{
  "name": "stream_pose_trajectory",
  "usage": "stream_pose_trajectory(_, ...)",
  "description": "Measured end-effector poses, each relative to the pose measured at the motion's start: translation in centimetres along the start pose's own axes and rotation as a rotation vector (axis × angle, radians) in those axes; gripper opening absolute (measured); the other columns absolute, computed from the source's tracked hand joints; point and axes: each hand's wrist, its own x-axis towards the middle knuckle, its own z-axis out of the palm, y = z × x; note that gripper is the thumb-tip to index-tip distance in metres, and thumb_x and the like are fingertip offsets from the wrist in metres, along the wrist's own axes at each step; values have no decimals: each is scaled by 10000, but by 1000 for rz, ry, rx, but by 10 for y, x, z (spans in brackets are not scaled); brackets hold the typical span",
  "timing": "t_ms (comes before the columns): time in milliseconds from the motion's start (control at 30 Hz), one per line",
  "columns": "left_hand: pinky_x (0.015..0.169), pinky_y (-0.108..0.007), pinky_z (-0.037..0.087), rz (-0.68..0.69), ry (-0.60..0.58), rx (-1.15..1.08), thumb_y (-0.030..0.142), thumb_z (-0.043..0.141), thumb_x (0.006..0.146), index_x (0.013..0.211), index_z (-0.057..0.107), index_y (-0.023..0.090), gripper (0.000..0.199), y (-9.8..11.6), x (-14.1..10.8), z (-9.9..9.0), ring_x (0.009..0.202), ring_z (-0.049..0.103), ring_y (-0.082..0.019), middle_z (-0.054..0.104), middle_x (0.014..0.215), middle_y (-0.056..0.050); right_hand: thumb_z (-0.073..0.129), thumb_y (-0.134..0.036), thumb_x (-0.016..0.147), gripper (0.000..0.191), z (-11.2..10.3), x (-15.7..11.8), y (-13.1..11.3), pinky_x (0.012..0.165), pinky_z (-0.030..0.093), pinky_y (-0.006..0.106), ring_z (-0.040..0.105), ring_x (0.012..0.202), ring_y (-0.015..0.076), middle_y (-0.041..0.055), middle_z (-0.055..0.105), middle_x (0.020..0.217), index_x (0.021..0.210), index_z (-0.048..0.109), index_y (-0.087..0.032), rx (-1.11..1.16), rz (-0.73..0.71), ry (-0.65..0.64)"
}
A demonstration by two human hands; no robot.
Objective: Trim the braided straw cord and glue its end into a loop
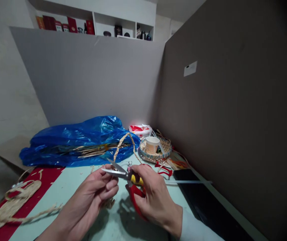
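Observation:
My right hand (155, 195) is closed around the red handles of a pair of scissors (118, 173), whose blades stand apart and point left. A braided straw cord (118, 149) arches up behind the blades and comes down again behind my right hand. My left hand (97, 190) is closed, its fingertips pinched on the near end of this cord beside the blades. The exact pinch point is partly hidden by the scissors. Some frayed straw (109, 203) shows below my left fingers.
A blue plastic bag (83, 134) with straw strands lies at the back left. Behind my right hand, a woven basket (167, 147) holds a paper cup (152, 144). A flat black object (203, 197) lies on the right, a woven straw piece (15, 206) on the left.

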Motion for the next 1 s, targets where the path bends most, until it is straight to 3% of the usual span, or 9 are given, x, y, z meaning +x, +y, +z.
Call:
stream_pose_trajectory(200,410,-130,317,-16,14,-26,295,970,513,657,681,168,347,-3,-15,11,459,306,-26,449,532,72,523,-120,715,412,-7,0,-3,675,440,330,530,785,224,70,604,889,1124,552,-166,-86,-134,35)
stream_pose_trajectory(500,464,-134,444,-71,134,39,122,969,400,665,730,177,360,-8,-10,7,513,480,-57,609,605,8,500,-109,609,458,-7,-3,-5,596,378,286,482,717,195,35,522,815,1053,590,-180,-31,-99,-35)
stream_pose_trajectory(600,440,-126,440,-90,165,34,136,983,364,667,727,180,399,-8,-10,5,492,479,-52,603,585,20,495,-107,596,449,-7,-4,-7,573,352,275,466,686,183,24,504,783,1025,610,-172,2,-90,-37)
stream_pose_trajectory(767,394,-148,434,-107,177,28,207,964,465,648,679,171,340,-10,-11,5,445,436,-56,507,518,54,479,-110,605,378,-4,-5,-9,574,348,275,477,671,177,20,521,752,954,612,-168,5,-76,-31)
stream_pose_trajectory(1000,447,-156,472,-94,239,18,108,821,688,684,631,183,205,-14,-12,6,467,464,-61,490,582,54,503,-83,636,238,1,-9,-6,582,343,261,457,633,155,-6,528,724,834,525,-213,56,-12,-65)
